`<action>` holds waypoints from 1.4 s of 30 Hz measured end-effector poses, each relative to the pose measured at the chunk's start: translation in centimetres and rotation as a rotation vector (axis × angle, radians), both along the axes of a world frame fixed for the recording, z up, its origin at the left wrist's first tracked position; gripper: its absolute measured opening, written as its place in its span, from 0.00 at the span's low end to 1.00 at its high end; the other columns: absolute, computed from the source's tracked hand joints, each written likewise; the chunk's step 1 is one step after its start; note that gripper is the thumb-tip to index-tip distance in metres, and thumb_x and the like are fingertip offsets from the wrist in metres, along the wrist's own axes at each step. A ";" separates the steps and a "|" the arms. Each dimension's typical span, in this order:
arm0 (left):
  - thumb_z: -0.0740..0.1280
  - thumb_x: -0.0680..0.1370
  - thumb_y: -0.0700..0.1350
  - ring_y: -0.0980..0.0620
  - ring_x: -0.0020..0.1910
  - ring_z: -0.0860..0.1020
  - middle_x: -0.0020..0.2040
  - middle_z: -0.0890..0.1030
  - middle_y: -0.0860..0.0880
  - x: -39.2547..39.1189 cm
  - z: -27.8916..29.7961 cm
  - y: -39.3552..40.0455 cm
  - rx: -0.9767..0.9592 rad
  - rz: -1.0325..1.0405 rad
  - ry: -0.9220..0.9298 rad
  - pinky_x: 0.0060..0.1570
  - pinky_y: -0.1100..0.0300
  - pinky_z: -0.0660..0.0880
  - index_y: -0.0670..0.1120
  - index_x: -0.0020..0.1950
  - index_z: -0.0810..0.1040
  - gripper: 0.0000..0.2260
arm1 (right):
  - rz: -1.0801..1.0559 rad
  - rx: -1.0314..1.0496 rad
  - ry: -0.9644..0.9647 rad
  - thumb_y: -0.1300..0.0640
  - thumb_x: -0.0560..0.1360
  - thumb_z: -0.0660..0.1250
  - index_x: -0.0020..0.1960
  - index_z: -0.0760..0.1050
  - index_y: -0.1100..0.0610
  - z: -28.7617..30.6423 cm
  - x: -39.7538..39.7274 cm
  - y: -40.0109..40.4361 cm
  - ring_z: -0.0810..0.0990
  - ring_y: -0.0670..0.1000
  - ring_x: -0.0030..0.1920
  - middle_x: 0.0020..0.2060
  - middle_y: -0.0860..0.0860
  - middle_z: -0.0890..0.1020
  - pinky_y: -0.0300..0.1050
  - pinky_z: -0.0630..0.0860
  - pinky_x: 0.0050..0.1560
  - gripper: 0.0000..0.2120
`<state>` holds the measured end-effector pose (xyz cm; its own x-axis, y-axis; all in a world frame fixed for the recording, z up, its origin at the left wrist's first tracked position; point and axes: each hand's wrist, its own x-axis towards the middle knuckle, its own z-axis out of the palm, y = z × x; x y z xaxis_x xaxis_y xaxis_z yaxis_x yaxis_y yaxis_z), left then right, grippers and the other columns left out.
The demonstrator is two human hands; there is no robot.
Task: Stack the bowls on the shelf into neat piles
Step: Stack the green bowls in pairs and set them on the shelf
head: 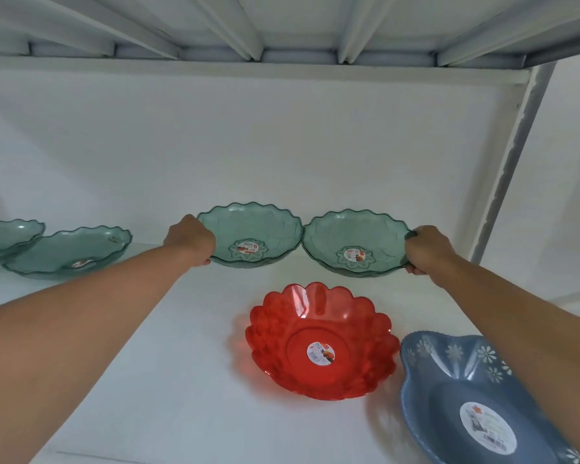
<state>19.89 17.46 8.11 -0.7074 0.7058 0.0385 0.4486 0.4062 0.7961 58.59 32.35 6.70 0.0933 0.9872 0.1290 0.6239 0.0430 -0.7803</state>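
Two clear green scalloped bowls stand side by side at the back of the white shelf (181, 380), their rims touching. My left hand (190, 241) grips the left rim of the left green bowl (258, 229). My right hand (427, 251) grips the right rim of the right green bowl (349, 236). Both bowls tilt slightly toward me. Further left lie two more green bowls, one (67, 252) overlapping the other (4, 236) at the frame's edge. A red scalloped bowl (322, 343) sits in front, between my arms.
A blue-grey bowl with white flower cut-outs (466, 396) sits at the front right, partly under my right forearm. The underside of the shelf above (282, 28) hangs overhead. A white upright post (513, 155) bounds the right side, with the white wall behind.
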 end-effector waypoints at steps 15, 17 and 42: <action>0.60 0.78 0.31 0.35 0.41 0.87 0.46 0.83 0.31 -9.1 0.5 -9.8 0.063 -0.011 0.007 0.48 0.47 0.84 0.35 0.58 0.73 0.10 | 0.047 -0.017 -0.006 0.67 0.77 0.58 0.50 0.81 0.70 -0.7 -11.3 -8.7 0.81 0.60 0.31 0.39 0.70 0.87 0.51 0.78 0.35 0.13; 0.59 0.79 0.33 0.38 0.35 0.84 0.51 0.81 0.34 -11.6 0.4 -11.4 0.087 -0.012 -0.002 0.50 0.40 0.85 0.38 0.59 0.73 0.10 | 0.010 -0.001 -0.027 0.66 0.76 0.58 0.46 0.81 0.70 -0.6 -13.5 -10.2 0.79 0.60 0.29 0.32 0.67 0.86 0.52 0.77 0.35 0.13; 0.56 0.80 0.32 0.39 0.34 0.85 0.39 0.78 0.38 -42.5 0.7 -24.0 0.070 0.183 -0.017 0.26 0.60 0.72 0.37 0.56 0.75 0.10 | 0.078 -0.132 0.155 0.67 0.80 0.58 0.61 0.78 0.70 -0.6 -43.3 -15.8 0.84 0.60 0.37 0.51 0.68 0.85 0.52 0.86 0.36 0.15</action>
<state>-22.57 -6.53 8.84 -0.8247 0.5612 0.0700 0.3586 0.4233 0.8320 15.27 16.56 6.12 0.0251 0.9996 -0.0117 0.4947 -0.0226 -0.8688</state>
